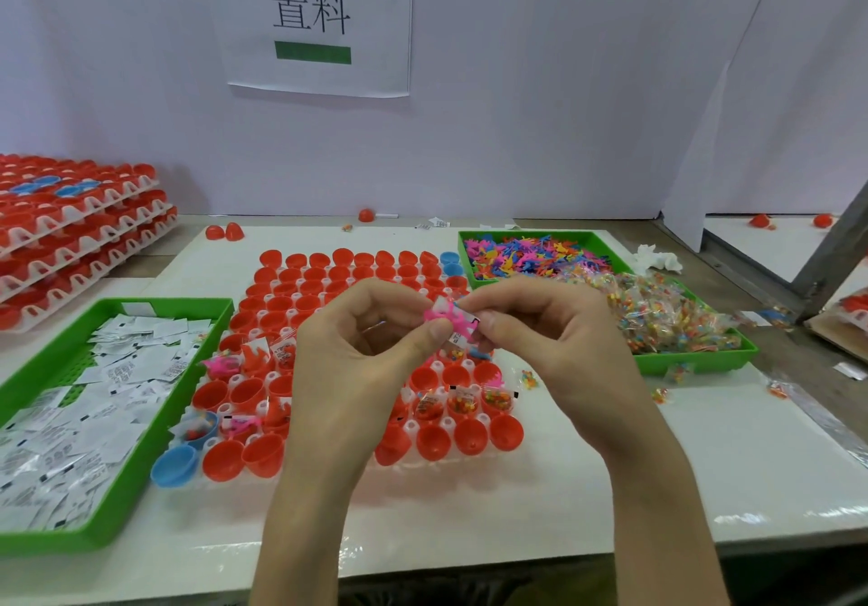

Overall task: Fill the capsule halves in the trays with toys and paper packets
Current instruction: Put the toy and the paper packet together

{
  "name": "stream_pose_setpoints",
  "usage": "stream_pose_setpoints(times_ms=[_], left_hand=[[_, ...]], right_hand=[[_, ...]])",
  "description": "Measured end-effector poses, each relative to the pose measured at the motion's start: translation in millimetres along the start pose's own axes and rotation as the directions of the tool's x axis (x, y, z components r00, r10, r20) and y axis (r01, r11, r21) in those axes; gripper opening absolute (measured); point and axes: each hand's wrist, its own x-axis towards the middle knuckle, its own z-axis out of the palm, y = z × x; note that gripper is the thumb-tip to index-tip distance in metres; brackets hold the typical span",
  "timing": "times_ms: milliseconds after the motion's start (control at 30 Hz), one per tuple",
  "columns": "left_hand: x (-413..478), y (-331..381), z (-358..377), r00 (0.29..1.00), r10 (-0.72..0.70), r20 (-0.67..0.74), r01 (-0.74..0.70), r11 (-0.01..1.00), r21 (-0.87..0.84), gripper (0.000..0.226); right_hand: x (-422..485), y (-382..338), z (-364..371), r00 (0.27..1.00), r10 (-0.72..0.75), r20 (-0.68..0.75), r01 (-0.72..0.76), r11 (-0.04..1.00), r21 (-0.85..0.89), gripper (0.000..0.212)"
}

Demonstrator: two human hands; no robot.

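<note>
- Right now my left grip [371, 338] pinches a pink toy [441, 315] and my right grip [530, 338] pinches a printed paper packet [456, 336]. The two touch, held above the middle of the capsule tray [412, 426].
- That tray holds rows of red capsule halves [338, 277], with blue halves [174, 464] at two corners. Several halves in the near rows already carry toys, packets or clear bags of coloured beads.
- On my left, a green tray [117, 502] holds loose white packets [131, 370].
- On my right, a second green tray [695, 361] has flat coloured toys [530, 255] at its far end and clear bead bags [667, 319] nearer me.
- Far left, stacked trays [70, 230] of red halves.
- On the wall, a sheet [312, 18] reads 置料 above a green bar; the packet print is too small to read.
- A white surface [469, 511] carries it all, with stray red halves [225, 231] and bead bags lying loose, and a pale wall behind.
</note>
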Motion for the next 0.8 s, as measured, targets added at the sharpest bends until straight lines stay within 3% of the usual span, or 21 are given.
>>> stream_pose_setpoints(times_ms=[267, 533, 800], left_hand=[[1, -4, -5, 0.998, -0.038, -0.044, 0.039, 0.999, 0.006, 0.02], [-2, 5, -7, 0.993, 0.066, 0.101, -0.065, 0.998, -0.017, 0.015], [0, 4, -10, 0.993, 0.063, 0.104, -0.07, 0.995, 0.069, 0.026]], right_hand=[[3, 6, 3, 0.977, -0.038, -0.209, 0.032, 0.999, -0.033, 0.021], [6, 11, 14, 0.947, -0.037, -0.321, 0.028, 0.999, -0.033, 0.016], [3, 6, 7, 0.997, -0.061, -0.051, 0.059, 0.998, -0.034, 0.024]])
